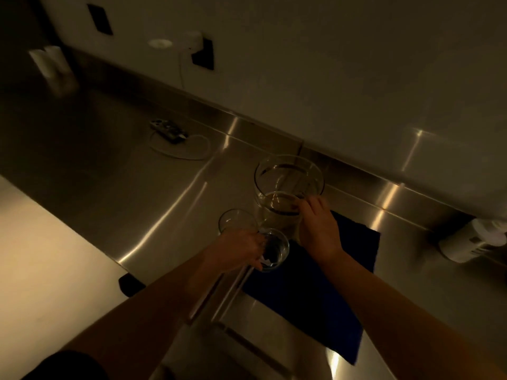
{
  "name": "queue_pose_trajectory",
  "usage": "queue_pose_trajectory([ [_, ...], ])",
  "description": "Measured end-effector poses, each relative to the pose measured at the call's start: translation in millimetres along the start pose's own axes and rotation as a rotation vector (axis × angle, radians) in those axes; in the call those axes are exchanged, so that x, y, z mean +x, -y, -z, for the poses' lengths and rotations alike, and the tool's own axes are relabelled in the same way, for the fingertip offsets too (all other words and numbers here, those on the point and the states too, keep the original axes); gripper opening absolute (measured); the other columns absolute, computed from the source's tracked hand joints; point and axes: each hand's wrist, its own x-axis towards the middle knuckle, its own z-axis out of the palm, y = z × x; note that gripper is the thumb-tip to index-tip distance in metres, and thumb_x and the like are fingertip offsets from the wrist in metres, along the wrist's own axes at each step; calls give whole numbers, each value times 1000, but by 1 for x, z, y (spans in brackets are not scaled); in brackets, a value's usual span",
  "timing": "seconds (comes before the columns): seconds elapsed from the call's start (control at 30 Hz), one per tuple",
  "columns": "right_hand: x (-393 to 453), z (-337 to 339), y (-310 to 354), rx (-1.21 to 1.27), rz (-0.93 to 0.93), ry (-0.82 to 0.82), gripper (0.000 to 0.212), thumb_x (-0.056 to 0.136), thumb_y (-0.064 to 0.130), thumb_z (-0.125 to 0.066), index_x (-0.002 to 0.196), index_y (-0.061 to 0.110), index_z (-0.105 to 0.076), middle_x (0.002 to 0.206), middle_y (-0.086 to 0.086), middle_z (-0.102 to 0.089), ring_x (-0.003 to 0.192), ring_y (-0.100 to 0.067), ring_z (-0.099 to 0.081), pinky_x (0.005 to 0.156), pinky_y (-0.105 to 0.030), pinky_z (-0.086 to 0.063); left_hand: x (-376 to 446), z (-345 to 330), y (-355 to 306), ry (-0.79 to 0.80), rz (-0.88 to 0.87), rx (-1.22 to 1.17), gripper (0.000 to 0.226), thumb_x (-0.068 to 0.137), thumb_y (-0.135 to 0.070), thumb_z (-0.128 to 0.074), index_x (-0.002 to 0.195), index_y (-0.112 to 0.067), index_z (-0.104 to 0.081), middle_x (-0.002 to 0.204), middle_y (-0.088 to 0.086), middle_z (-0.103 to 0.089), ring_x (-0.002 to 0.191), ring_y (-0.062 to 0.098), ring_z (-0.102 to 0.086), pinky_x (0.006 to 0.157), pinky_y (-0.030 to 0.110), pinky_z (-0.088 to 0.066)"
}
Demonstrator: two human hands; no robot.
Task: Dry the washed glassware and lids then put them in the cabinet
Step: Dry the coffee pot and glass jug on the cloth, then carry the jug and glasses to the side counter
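Observation:
A large clear glass beaker (288, 185) stands at the far edge of a dark blue cloth (329, 292) spread on the steel counter. My right hand (319, 229) grips the beaker's lower right side. My left hand (241, 249) holds two small clear glasses: one small glass (237, 219) rises above my fingers, the other small glass (275, 252) lies tilted with its mouth toward me, over the cloth's left edge. The light is dim and no lids show.
The steel counter (137, 174) runs along a pale wall with a raised backsplash. A small dark device with a white cable (170, 131) lies at mid left. A white cylindrical object (472, 239) lies at right; a white item (52, 61) stands far left. A pale surface (41, 256) borders the counter's left.

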Motion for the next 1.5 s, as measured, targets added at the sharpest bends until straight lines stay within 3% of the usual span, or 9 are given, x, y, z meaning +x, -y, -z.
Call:
queue_pose_trajectory([
  [0.17, 37, -39, 70, 46, 20, 35, 40, 55, -13, -73, 90, 4, -62, 91, -13, -62, 96, -23, -43, 55, -31, -48, -59, 18, 57, 37, 58, -6, 41, 99, -42, -40, 121, -15, -61, 136, -1, -49, 126, 19, -40, 89, 30, -35],
  [0.43, 86, -106, 187, 78, 59, -10, 34, 71, 7, -63, 105, 10, -60, 102, -9, -62, 96, -23, -51, 74, -29, -44, -163, 6, 178, -5, 10, 29, 31, 87, -42, -61, 88, -13, -73, 101, 4, -66, 99, 25, -59, 68, 34, -51],
  [0.6, 123, -146, 261, 74, 116, -94, 28, 81, 18, -48, 100, 6, -65, 97, -11, -65, 85, -26, -58, 68, -28, -45, -216, 11, 236, 55, 22, 89, 40, 97, -43, -44, 120, -15, -62, 125, 2, -54, 116, 22, -44, 83, 35, -42],
  [0.73, 152, -184, 307, 106, 146, -66, 24, 77, 5, -57, 100, 7, -63, 93, -10, -63, 82, -24, -55, 63, -27, -46, -256, 7, 284, 3, -4, 61, 26, 82, -39, -70, 88, -14, -74, 95, 3, -66, 86, 23, -62, 61, 29, -50],
  [0.9, 195, -230, 353, 197, 215, -10, 27, 81, 15, -42, 101, 9, -60, 95, -8, -62, 87, -23, -54, 70, -24, -42, -287, -8, 343, 134, 155, 87, 38, 100, -36, -40, 122, -13, -60, 130, 4, -51, 115, 23, -44, 90, 37, -45],
  [1.1, 265, -298, 396, 168, 320, 42, 31, 69, 7, -76, 96, 10, -62, 93, -6, -62, 86, -19, -56, 78, -18, -35, -322, -17, 430, 52, 212, 21, 27, 90, -32, -60, 101, -10, -71, 111, 7, -64, 101, 27, -56, 72, 38, -53],
  [1.17, 293, -320, 412, 215, 352, 80, 36, 67, 1, -76, 98, 9, -61, 96, -7, -62, 90, -21, -55, 78, -21, -41, -330, -15, 462, -4, 179, 37, 20, 77, -31, -76, 86, -13, -74, 93, 5, -67, 85, 24, -62, 58, 32, -54],
  [1.3, 346, -359, 448, 288, 375, 77, 31, 67, -8, -67, 94, 7, -63, 94, -9, -61, 93, -19, -47, 66, -32, -53, -342, -23, 527, 25, 259, 56, 32, 91, -38, -58, 101, -11, -71, 104, 6, -63, 97, 25, -56, 67, 34, -47],
  [1.5, 404, -410, 492, 331, 334, 123, 47, 59, -9, -77, 98, 11, -60, 95, -7, -60, 96, -17, -43, 69, -22, -44, -363, -33, 616, -96, 240, 6, 25, 70, -39, -79, 67, -16, -72, 71, 1, -62, 66, 21, -60, 44, 25, -47],
])
